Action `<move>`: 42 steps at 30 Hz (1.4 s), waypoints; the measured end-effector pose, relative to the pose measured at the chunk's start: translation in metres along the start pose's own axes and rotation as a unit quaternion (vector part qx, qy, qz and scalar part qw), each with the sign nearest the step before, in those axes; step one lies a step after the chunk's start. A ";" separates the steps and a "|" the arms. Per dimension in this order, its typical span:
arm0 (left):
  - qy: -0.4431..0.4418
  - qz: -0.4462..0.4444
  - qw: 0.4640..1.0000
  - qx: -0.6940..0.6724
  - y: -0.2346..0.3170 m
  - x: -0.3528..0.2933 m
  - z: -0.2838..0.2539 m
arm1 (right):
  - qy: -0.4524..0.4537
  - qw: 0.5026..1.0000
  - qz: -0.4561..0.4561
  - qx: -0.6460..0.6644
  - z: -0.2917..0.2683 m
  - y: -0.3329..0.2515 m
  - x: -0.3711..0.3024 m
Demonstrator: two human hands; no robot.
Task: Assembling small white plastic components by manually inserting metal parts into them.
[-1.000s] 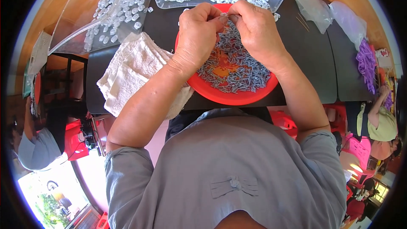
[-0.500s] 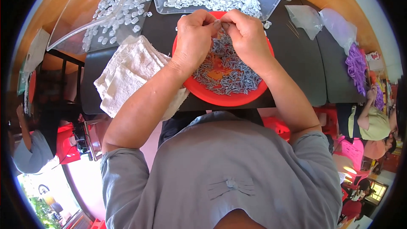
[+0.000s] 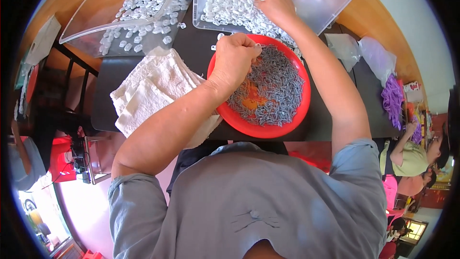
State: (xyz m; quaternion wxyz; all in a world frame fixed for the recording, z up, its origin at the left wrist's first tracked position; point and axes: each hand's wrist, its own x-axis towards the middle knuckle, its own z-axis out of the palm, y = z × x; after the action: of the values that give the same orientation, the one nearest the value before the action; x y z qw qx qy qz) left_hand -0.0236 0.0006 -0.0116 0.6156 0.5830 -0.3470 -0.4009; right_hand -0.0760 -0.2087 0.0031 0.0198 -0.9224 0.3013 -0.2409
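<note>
A small white plastic piece point(image 3: 258, 46) is pinched between the thumb and forefinger of my left hand point(image 3: 234, 58), which is closed over the left rim of a red bowl point(image 3: 221, 104). Many small grey screw-like plugs point(image 3: 282, 84) fill the bowl. My right hand point(image 3: 276, 7) is above a clear plastic bin point(image 3: 330, 0), its bent fingers drawn together at a heap of small white plastic pieces point(image 3: 230, 7). Whatever lies between those fingertips is too small and hidden to make out.
A tilted clear container point(image 3: 84, 41) at the left holds more whitish pieces. Folded white cloths point(image 3: 148, 88) lie left of the bowl. Clear plastic bags point(image 3: 376, 55) and purple strips point(image 3: 392, 101) are at the right. Other people sit farther off at both sides.
My hands were together above the bowl's far rim. My right hand has moved away, up into the bin, while my left stays by the bowl with the white piece. The whole view has shifted slightly.
</note>
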 end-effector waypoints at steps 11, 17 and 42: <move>-0.005 -0.029 0.999 -0.023 0.005 -0.002 -0.005 | -0.091 0.987 0.048 0.124 -0.004 0.016 0.036; -0.027 -0.080 0.989 -0.121 0.007 0.002 -0.009 | -0.153 0.832 0.184 0.500 -0.056 -0.013 -0.026; -0.024 -0.073 0.987 -0.143 0.007 0.003 -0.009 | -0.100 0.992 -0.067 -0.036 0.021 -0.010 0.043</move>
State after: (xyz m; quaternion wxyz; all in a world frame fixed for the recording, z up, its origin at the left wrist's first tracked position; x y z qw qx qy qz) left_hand -0.0138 0.0019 -0.0059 0.6531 0.5033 -0.2569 -0.5042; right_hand -0.0306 -0.2271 0.0050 0.0000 -0.9601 0.2438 -0.1373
